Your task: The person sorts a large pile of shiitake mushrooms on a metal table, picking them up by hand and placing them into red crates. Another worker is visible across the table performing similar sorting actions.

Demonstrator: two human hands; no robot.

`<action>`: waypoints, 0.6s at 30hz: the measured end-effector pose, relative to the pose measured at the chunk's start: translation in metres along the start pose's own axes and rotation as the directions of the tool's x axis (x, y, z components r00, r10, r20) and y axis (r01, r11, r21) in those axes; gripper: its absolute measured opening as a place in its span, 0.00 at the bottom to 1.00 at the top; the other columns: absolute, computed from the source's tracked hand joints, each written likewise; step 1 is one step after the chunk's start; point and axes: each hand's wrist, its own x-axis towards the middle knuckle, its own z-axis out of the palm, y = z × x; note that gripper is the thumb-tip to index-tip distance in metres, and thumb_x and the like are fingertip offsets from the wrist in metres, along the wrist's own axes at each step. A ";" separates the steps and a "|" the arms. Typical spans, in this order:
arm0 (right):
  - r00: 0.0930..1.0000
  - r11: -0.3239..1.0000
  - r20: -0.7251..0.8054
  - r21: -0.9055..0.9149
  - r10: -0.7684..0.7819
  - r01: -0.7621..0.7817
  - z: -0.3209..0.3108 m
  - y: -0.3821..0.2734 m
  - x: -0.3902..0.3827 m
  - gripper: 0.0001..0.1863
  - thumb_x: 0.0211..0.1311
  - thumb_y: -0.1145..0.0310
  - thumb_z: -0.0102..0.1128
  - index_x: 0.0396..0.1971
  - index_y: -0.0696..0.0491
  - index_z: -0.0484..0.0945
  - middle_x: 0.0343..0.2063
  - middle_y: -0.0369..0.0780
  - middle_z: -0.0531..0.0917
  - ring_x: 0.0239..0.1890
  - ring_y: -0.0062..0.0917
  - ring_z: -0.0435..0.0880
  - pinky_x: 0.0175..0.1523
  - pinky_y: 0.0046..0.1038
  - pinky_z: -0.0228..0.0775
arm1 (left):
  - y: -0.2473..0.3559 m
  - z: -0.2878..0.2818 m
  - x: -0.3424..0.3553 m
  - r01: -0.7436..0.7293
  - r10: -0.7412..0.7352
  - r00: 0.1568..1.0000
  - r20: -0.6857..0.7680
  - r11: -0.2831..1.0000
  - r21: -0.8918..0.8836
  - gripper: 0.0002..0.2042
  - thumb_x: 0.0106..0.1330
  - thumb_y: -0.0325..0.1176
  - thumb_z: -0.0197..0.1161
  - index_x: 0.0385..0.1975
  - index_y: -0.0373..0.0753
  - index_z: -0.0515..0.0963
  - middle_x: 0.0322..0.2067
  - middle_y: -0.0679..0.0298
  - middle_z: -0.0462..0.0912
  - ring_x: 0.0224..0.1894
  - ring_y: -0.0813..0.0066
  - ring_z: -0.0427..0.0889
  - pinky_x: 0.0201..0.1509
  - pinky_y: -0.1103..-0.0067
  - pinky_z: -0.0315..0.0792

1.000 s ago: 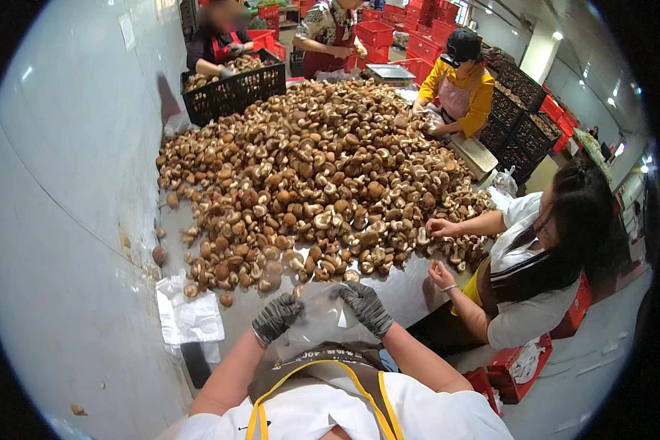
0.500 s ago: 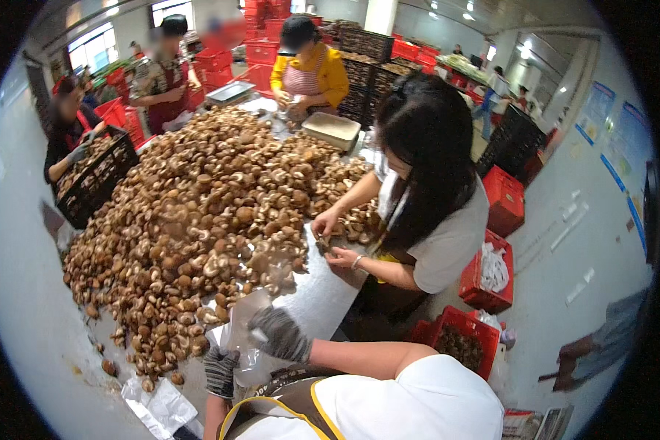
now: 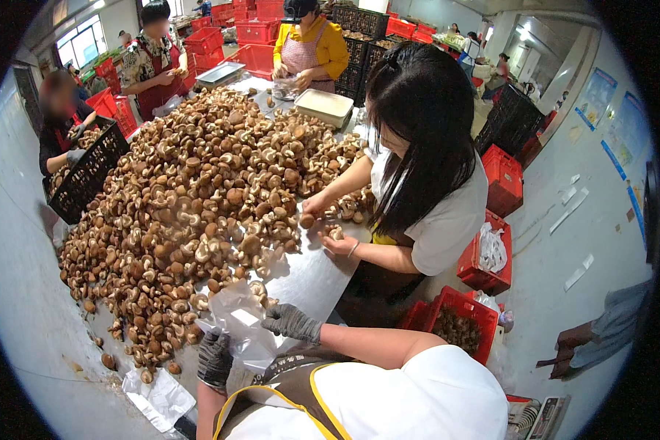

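Note:
A clear plastic bag (image 3: 251, 339) with a white label is spread between my hands at the near edge of the metal table (image 3: 317, 275). My left hand (image 3: 215, 359), in a dark striped glove, is closed on the bag's left edge. At its right edge my right hand (image 3: 292, 324), also gloved, pinches the film. No mushrooms show inside the bag. Just beyond it, a large heap of brown shiitake mushrooms (image 3: 191, 198) covers most of the table. A few pale-stemmed ones lie close behind the bag.
At my right a co-worker (image 3: 433, 169) handles mushrooms with bare hands. Other workers stand around the far side; one holds a black crate (image 3: 89, 172). White plastic sheets (image 3: 158, 396) lie at the near left. Red crates (image 3: 466, 323) stand on the floor to the right.
My right hand has moved from over the bag to its right edge, and the bag is spread wider with its label facing up. The co-worker's hands have moved apart, with mushrooms in them.

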 end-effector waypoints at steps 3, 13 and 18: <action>0.997 0.997 -0.041 -0.053 -0.065 0.063 0.007 -0.004 -0.008 0.18 0.56 0.54 0.60 0.25 0.56 0.75 0.20 0.41 0.79 0.22 0.26 0.78 0.32 0.29 0.70 | 0.031 0.009 0.009 0.458 -0.522 0.834 0.178 0.478 -0.749 0.05 0.58 0.25 0.60 0.31 0.33 0.79 0.23 0.64 0.81 0.24 0.76 0.78 0.31 0.78 0.74; 0.974 0.984 0.178 0.087 0.140 -0.157 0.016 0.003 -0.008 0.14 0.56 0.58 0.61 0.30 0.55 0.77 0.19 0.35 0.79 0.23 0.18 0.75 0.29 0.24 0.69 | 0.015 0.059 0.003 -0.075 -0.018 0.967 0.253 0.931 0.356 0.03 0.54 0.31 0.60 0.22 0.42 0.75 0.22 0.59 0.77 0.26 0.60 0.74 0.31 0.70 0.68; 0.999 0.975 -0.043 -0.221 -0.012 0.002 0.004 0.020 -0.015 0.17 0.55 0.58 0.56 0.35 0.58 0.74 0.32 0.50 0.78 0.35 0.44 0.78 0.42 0.39 0.69 | -0.002 0.038 -0.006 -0.195 0.186 0.980 0.069 0.834 0.517 0.05 0.54 0.29 0.56 0.28 0.39 0.77 0.28 0.59 0.77 0.33 0.63 0.75 0.39 0.69 0.68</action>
